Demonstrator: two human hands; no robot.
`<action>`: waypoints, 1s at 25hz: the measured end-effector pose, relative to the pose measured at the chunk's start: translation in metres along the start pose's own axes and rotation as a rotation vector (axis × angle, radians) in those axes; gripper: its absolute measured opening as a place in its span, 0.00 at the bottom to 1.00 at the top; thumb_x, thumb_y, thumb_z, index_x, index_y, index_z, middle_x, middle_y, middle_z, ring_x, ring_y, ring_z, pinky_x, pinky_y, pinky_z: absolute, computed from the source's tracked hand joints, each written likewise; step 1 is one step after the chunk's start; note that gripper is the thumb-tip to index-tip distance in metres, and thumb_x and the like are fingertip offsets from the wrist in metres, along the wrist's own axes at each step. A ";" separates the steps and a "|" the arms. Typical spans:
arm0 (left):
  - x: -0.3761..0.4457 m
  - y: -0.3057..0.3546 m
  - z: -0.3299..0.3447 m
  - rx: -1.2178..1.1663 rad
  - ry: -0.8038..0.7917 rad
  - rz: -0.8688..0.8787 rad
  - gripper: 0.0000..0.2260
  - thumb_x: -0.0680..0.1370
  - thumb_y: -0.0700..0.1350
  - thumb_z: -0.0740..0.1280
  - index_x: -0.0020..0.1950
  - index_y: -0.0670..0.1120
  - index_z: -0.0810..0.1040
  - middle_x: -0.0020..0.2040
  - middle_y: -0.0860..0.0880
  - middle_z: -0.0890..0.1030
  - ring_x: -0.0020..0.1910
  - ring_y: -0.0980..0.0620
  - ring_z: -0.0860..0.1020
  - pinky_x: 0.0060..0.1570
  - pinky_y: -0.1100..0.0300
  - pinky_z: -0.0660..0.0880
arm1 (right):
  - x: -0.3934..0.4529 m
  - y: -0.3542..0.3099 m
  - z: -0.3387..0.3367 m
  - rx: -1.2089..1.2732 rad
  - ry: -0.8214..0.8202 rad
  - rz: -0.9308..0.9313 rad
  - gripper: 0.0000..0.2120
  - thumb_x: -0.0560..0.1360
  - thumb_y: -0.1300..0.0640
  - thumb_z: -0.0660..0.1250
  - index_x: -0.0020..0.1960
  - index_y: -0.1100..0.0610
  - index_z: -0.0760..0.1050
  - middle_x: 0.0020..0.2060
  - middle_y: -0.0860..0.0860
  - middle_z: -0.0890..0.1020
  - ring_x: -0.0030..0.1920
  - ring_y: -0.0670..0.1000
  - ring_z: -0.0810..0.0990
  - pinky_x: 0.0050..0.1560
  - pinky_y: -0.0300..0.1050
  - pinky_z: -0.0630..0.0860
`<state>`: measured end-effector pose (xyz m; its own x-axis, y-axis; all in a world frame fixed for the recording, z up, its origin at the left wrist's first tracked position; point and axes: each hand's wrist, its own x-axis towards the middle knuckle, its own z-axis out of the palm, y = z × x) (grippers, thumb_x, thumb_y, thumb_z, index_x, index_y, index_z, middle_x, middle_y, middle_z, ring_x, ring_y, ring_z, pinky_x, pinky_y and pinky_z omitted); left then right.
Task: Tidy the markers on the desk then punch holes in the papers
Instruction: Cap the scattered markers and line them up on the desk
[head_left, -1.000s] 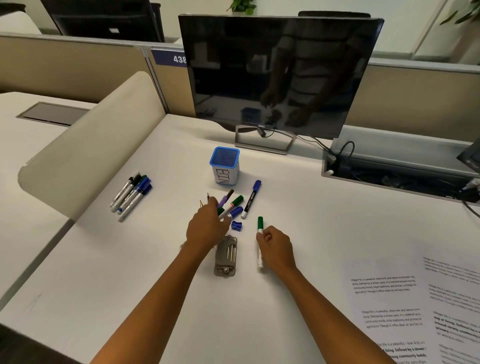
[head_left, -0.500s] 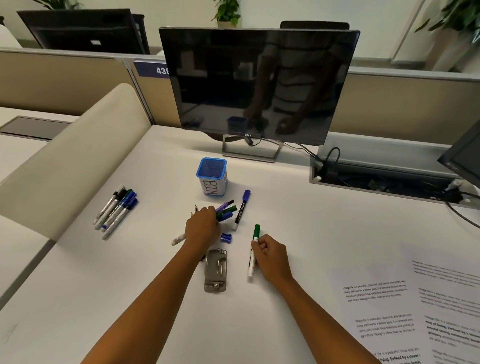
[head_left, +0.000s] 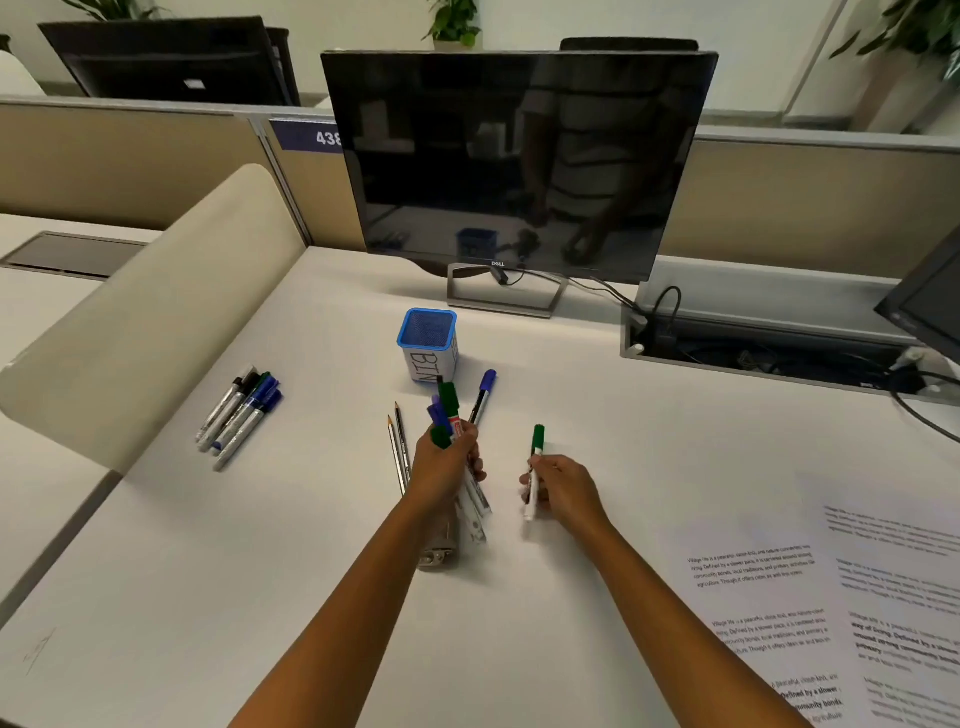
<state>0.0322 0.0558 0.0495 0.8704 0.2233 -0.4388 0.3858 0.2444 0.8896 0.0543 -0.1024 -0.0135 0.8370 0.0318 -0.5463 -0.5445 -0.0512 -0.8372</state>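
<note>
My left hand (head_left: 448, 467) grips a bunch of markers (head_left: 445, 415) with green and purple caps, lifted off the desk. My right hand (head_left: 563, 491) pinches a single green-capped marker (head_left: 535, 462), held above the desk. A purple-capped marker (head_left: 483, 395) lies just right of the bunch. Two pencils (head_left: 399, 447) lie left of my left hand. The blue-rimmed bin cup (head_left: 428, 345) stands behind them. The grey hole punch (head_left: 440, 548) sits under my left wrist, partly hidden. Printed papers (head_left: 810, 613) lie at the right.
A second group of markers (head_left: 239, 413) lies at the left near the beige divider (head_left: 156, 312). A monitor (head_left: 514, 166) stands at the back. An open cable tray (head_left: 769, 353) with wires sits at the back right.
My left hand has gathered the loose markers and raised them off the desk, uncovering two pencils. My right hand has lifted the green marker. The small blue cap is no longer visible.
</note>
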 end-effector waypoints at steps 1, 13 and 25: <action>-0.002 -0.006 0.001 -0.045 0.007 -0.030 0.04 0.80 0.42 0.66 0.50 0.43 0.73 0.35 0.46 0.72 0.30 0.51 0.73 0.34 0.57 0.75 | -0.008 -0.007 -0.002 -0.030 0.054 -0.042 0.11 0.80 0.52 0.63 0.48 0.58 0.79 0.40 0.54 0.84 0.36 0.53 0.82 0.43 0.51 0.83; -0.026 -0.029 0.033 -0.350 -0.027 -0.240 0.10 0.75 0.47 0.72 0.50 0.42 0.78 0.37 0.45 0.83 0.39 0.47 0.83 0.44 0.53 0.80 | -0.086 -0.025 0.014 -0.493 0.087 -0.442 0.10 0.78 0.50 0.66 0.58 0.51 0.74 0.55 0.46 0.79 0.53 0.46 0.78 0.57 0.40 0.78; -0.067 -0.074 0.066 0.184 -0.027 0.358 0.09 0.75 0.43 0.74 0.53 0.48 0.78 0.47 0.50 0.83 0.49 0.55 0.83 0.51 0.65 0.78 | -0.091 0.028 0.005 0.075 -0.150 -0.159 0.12 0.84 0.61 0.54 0.66 0.56 0.68 0.54 0.48 0.78 0.58 0.44 0.79 0.48 0.27 0.75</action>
<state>-0.0346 -0.0395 0.0209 0.9666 0.2377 -0.0957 0.1029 -0.0182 0.9945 -0.0377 -0.1018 0.0128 0.8980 0.1823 -0.4005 -0.4139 0.0406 -0.9094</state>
